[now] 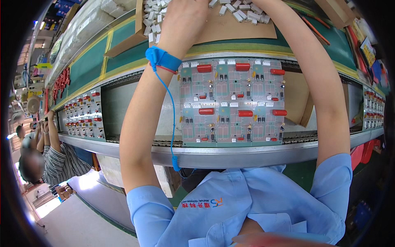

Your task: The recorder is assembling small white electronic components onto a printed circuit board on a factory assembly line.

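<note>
At the top edge, my left hand (184, 17) reaches over an open cardboard box (230, 32) holding many small white rectangular parts (240, 15). Its fingers run out of the picture, so whatever they hold cannot be made out. A blue wrist strap (166, 59) with a coiled blue cord is round my left wrist. My right forearm (319, 78) stretches to the same box, and its hand lies beyond the top edge. Between my arms, a panel of circuit boards (234, 88) sits on the conveyor rails, carrying red cylindrical components (206, 111) and small white connectors.
More populated board panels stand on the line at the left (84, 115) and far right (373, 108). A metal rail (230, 157) runs along the near edge. Red parts (61, 84) lie on the green bench. At far left, a person in a striped shirt (68, 162) works.
</note>
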`<control>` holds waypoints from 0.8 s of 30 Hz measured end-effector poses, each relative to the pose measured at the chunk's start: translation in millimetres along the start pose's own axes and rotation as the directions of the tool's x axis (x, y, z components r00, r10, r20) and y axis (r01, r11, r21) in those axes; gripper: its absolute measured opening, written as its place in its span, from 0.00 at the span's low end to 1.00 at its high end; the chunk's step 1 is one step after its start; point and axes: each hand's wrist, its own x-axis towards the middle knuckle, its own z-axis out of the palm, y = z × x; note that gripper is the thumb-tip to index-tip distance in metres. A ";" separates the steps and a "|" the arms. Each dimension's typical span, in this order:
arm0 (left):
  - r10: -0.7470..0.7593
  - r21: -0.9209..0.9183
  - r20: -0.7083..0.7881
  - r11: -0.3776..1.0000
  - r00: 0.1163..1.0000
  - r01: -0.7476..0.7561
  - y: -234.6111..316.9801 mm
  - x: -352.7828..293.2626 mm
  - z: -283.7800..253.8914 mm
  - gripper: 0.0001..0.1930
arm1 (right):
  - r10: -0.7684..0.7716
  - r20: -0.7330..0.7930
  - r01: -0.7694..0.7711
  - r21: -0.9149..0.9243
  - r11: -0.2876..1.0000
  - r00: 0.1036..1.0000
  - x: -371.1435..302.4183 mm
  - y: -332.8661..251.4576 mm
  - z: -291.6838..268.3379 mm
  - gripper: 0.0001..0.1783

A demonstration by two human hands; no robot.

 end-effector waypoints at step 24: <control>-0.298 -0.516 0.630 -0.851 0.717 0.099 -62.5 24.4 -11.7 0.15 | 0.533 0.215 -0.421 0.855 0.302 0.819 20.4 7.4 -18.5 0.10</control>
